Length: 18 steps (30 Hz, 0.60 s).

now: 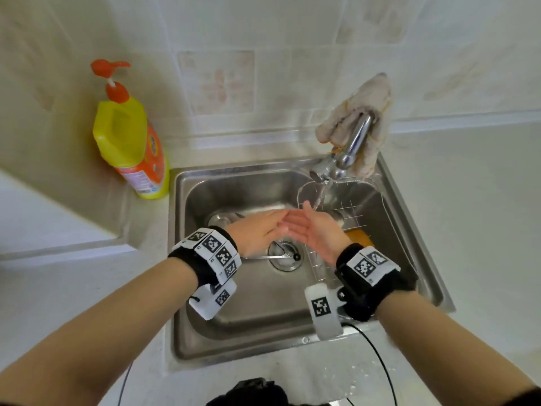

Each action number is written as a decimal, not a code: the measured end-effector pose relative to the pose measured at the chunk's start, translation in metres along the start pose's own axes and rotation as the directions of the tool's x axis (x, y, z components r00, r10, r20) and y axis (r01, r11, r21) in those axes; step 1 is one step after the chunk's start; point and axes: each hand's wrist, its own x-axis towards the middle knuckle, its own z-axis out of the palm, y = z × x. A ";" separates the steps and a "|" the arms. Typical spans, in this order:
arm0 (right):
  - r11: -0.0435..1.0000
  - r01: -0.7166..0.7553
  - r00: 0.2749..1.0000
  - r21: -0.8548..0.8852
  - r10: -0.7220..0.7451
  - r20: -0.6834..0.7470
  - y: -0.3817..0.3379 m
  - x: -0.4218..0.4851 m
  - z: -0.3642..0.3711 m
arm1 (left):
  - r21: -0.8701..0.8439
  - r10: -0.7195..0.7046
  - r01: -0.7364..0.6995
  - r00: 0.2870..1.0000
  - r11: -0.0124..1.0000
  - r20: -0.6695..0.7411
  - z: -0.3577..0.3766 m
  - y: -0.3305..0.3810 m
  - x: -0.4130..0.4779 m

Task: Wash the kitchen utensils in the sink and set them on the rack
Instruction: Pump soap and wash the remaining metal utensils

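Both of my hands are over the steel sink (205,332), under the water that runs from the tap (348,153). My left hand (257,230) and my right hand (316,232) have straight fingers, touch at the fingertips and hold nothing. A metal utensil (231,216) lies on the sink floor behind my left hand, mostly hidden. A wire rack (351,209) sits in the right half of the sink, and something orange (360,237) lies in it behind my right wrist.
A yellow dish soap bottle (128,142) with an orange pump stands on the counter left of the sink. A pale cloth (360,112) is draped over the tap. The drain (285,254) is between my wrists. Water drops lie on the counter at the front right.
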 end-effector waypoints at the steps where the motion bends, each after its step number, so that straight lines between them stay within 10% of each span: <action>1: 0.969 0.025 0.997 -0.244 -0.041 -0.062 0.002 -0.003 -0.005 | 0.010 -0.041 0.042 0.999 0.999 -0.021 0.001 -0.006 0.001; 4: 0.439 0.024 0.961 -0.898 -0.257 -0.100 -0.004 -0.008 -0.022 | 0.054 -0.160 0.164 0.984 0.985 -0.078 0.008 -0.031 0.011; 7: -0.024 -0.076 0.932 -0.997 -0.357 -0.062 -0.019 -0.014 -0.020 | 0.083 -0.267 0.276 0.958 0.957 -0.106 -0.001 -0.048 0.013; 18: -0.094 -0.167 0.868 -0.982 -0.487 -0.101 -0.045 -0.014 0.033 | 0.071 -0.447 0.466 0.874 0.882 -0.190 -0.020 -0.120 0.014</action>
